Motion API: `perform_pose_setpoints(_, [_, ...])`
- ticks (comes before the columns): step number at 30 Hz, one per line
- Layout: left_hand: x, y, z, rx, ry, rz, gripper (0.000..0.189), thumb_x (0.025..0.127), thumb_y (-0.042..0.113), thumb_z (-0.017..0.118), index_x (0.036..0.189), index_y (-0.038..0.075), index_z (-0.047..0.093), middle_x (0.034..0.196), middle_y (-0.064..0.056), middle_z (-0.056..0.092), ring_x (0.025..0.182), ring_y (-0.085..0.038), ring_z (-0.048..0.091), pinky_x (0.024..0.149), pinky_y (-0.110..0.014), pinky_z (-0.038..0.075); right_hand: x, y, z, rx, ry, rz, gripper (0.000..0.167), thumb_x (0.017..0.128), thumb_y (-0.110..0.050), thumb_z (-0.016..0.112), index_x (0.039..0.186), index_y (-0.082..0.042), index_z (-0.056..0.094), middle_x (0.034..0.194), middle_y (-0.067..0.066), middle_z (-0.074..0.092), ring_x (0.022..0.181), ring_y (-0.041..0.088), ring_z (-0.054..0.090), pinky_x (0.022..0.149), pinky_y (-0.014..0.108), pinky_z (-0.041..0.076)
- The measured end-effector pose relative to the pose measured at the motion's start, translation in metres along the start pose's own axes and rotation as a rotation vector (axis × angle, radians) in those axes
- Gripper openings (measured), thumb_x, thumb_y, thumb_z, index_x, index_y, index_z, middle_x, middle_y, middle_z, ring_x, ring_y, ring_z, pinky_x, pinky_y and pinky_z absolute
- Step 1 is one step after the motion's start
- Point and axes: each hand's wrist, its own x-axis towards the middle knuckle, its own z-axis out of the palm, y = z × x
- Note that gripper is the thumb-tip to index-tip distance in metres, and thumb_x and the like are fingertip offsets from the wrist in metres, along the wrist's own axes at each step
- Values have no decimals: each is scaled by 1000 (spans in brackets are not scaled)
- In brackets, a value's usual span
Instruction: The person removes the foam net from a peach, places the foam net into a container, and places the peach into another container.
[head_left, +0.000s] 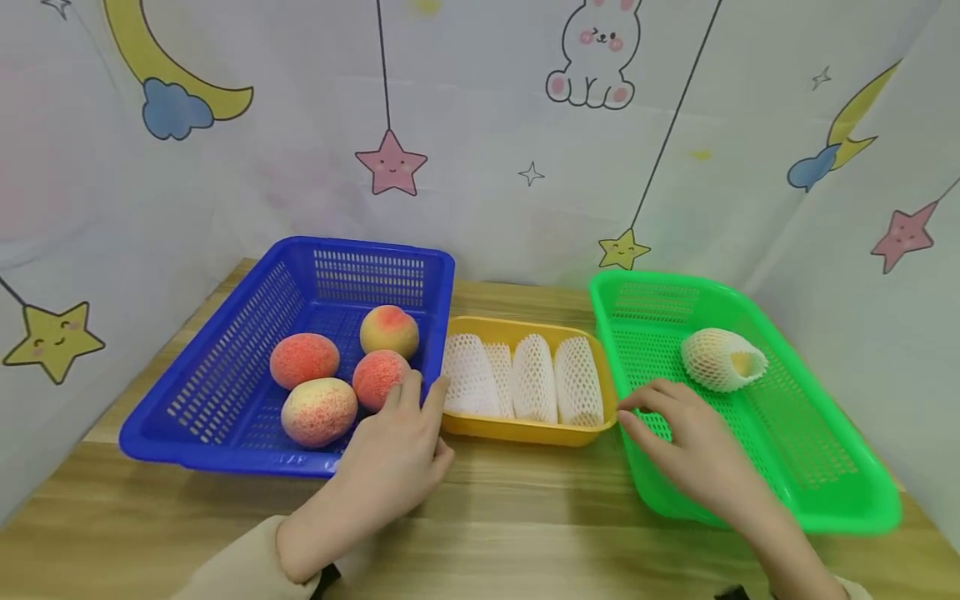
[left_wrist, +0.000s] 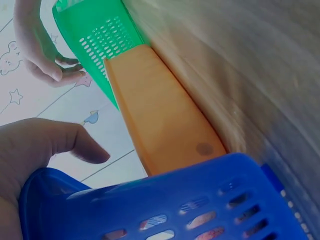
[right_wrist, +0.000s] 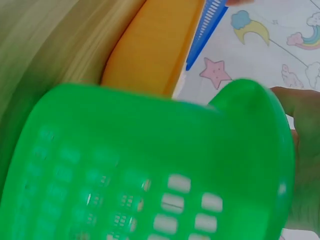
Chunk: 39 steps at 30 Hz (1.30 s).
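My left hand [head_left: 397, 446] reaches over the near right corner of the blue basket [head_left: 225, 457], its fingers extended. Its fingertips are beside or on a red peach [head_left: 378, 377]; contact cannot be made out. Three more peaches lie in that basket: a red one [head_left: 303, 360], a pale speckled one [head_left: 319, 412] and a yellow one [head_left: 389, 331]. Above the left rim of the green basket [head_left: 847, 508] hovers my right hand [head_left: 690, 442], fingers loosely bent, nothing in them. A peach in a white foam net [head_left: 723, 360] lies inside the green basket.
Between the baskets stands a yellow tray [head_left: 525, 432] with several white foam nets [head_left: 534, 379]. All three containers sit on a wooden table [head_left: 517, 533]. A printed cloth [head_left: 480, 217] hangs behind and along both sides.
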Motion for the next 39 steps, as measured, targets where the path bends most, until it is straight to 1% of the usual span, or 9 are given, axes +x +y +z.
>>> perform_pose_setpoints(3, [3, 6, 1, 16, 24, 27, 54, 72, 17, 66, 123, 2, 56, 95, -14, 52, 74, -21, 52, 38, -26, 38, -15, 11, -8, -41, 24, -13, 9, 94, -28, 61, 97, -23, 68, 100, -11, 64, 100, 17, 58, 79, 39, 49])
perform_pose_setpoints(8, [6, 13, 3, 37, 56, 59, 52, 73, 19, 66, 122, 2, 57, 95, -14, 53, 74, -21, 52, 38, -24, 37, -36, 31, -18, -151, 12, 8, 8, 92, -30, 64, 98, -28, 67, 101, -15, 62, 94, 16, 60, 71, 32, 49])
perform_pose_setpoints(12, [6, 14, 4, 41, 64, 66, 52, 73, 19, 65, 121, 2, 58, 95, -14, 54, 74, -21, 53, 40, -24, 38, -45, 44, -20, -216, 12, 14, 7, 90, -31, 66, 95, -28, 67, 100, -15, 63, 91, 16, 62, 67, 31, 49])
perform_pose_setpoints(17, [6, 11, 4, 53, 64, 68, 52, 73, 19, 66, 121, 2, 58, 96, -14, 54, 73, -21, 53, 42, -25, 40, -49, 58, -20, -253, 3, 9, 8, 87, -30, 69, 95, -28, 67, 101, -14, 63, 90, 18, 63, 64, 29, 48])
perform_pose_setpoints(23, [5, 9, 4, 63, 43, 65, 54, 73, 20, 67, 123, 2, 57, 98, -15, 54, 74, -21, 52, 42, -24, 39, -45, 72, -24, -319, -46, -26, 11, 83, -28, 73, 92, -26, 67, 98, -9, 65, 88, 20, 64, 63, 33, 50])
perform_pose_setpoints(32, [3, 5, 3, 80, 53, 55, 54, 72, 20, 67, 122, 2, 58, 94, -13, 53, 72, -20, 52, 43, -25, 40, -26, 82, -34, -400, 39, -197, 22, 67, -18, 82, 84, -22, 68, 85, -11, 62, 71, 14, 60, 55, 26, 45])
perform_pose_setpoints(35, [1, 3, 3, 83, 57, 49, 54, 72, 20, 67, 122, 2, 58, 93, -12, 53, 72, -21, 52, 43, -26, 41, -17, 85, -38, -413, 49, -224, 24, 65, -16, 83, 83, -22, 68, 85, -11, 61, 67, 12, 58, 54, 26, 43])
perform_pose_setpoints(38, [0, 1, 3, 92, 60, 45, 54, 71, 20, 67, 122, 2, 59, 93, -12, 53, 72, -20, 52, 43, -26, 42, -5, 90, -41, -417, 47, -251, 25, 63, -15, 83, 81, -20, 67, 84, -9, 61, 68, 14, 57, 57, 30, 45])
perform_pose_setpoints(39, [-1, 1, 3, 95, 62, 44, 54, 71, 20, 67, 122, 2, 59, 93, -12, 53, 72, -20, 52, 43, -26, 42, 0, 92, -42, -409, 41, -257, 25, 62, -14, 84, 81, -18, 67, 84, -6, 62, 70, 17, 57, 62, 34, 48])
